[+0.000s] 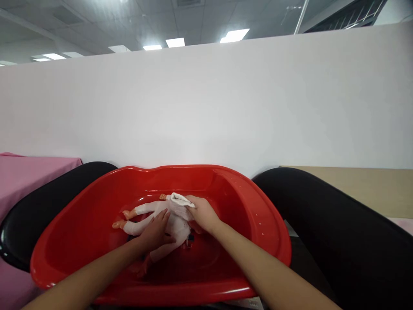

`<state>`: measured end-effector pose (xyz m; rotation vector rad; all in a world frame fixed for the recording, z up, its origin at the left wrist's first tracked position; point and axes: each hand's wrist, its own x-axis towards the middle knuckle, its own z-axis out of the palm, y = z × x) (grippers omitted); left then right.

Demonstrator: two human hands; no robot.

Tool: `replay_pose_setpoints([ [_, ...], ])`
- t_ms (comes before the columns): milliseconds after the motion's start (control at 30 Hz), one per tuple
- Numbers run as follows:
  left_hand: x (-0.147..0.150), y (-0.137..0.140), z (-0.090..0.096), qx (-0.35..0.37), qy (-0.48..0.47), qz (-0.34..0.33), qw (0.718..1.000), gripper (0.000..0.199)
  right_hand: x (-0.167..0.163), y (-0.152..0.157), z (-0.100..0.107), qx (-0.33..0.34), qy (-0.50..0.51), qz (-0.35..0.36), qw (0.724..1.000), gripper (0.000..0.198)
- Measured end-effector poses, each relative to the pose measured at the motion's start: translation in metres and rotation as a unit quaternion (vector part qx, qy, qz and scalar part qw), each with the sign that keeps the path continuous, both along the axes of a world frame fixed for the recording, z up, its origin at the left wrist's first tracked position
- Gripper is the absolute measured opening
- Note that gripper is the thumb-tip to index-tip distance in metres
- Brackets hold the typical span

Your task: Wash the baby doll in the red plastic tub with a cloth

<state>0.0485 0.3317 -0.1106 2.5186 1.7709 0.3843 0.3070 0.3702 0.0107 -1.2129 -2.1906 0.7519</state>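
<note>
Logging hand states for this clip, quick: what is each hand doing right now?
Left hand: open, palm flat on the doll in the red tub.
Right hand: closed on a folded white cloth at the doll.

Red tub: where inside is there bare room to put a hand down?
Bare floor lies near the front wall of the red tub and at its left slope. The middle is crowded: doll, white cloth, left hand, right hand.

The left hand (156,232) and right hand (201,214) cover the white-clothed plastic doll's (145,212) torso and head; both forearms run off at six o'clock.
</note>
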Motion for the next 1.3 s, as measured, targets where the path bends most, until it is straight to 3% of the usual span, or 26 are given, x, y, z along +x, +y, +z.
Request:
replay_pose_setpoints([
  [100,0.0,-0.007,-0.007,-0.02,0.006,-0.021,1.0,0.095,0.002,0.005,0.008,0.096,-0.102,0.085,0.986,0.031],
  [167,0.002,-0.011,-0.011,-0.009,0.01,-0.043,0.999,0.096,-0.001,0.012,0.014,0.172,-0.171,0.165,0.956,0.039],
  [333,0.007,-0.013,-0.032,-0.026,0.022,-0.054,0.998,0.106,-0.028,0.029,0.017,0.356,-0.3,0.309,0.83,0.019],
  [433,0.008,-0.015,-0.043,-0.02,-0.012,-0.067,0.997,0.101,-0.041,0.035,-0.003,0.421,-0.343,0.399,0.739,0.023],
  [500,0.009,-0.018,-0.045,-0.014,-0.033,-0.08,0.996,0.095,-0.04,0.036,-0.023,0.428,-0.363,0.431,0.707,0.025],
  [667,0.011,-0.021,-0.037,-0.071,-0.006,-0.08,0.994,0.074,-0.026,0.027,-0.066,0.416,-0.407,0.371,0.723,0.024],
  [833,0.01,-0.02,-0.031,-0.09,0.005,-0.096,0.991,0.082,-0.022,0.011,-0.085,0.418,-0.459,0.326,0.713,0.028],
  [1100,0.007,-0.019,-0.033,-0.053,0.014,-0.127,0.99,0.088,-0.009,0.006,-0.08,0.442,-0.477,0.376,0.66,0.026],
  [1300,0.009,-0.019,-0.018,-0.084,0.022,-0.13,0.988,0.086,0.005,0.009,-0.067,0.409,-0.454,0.445,0.654,0.023],
])
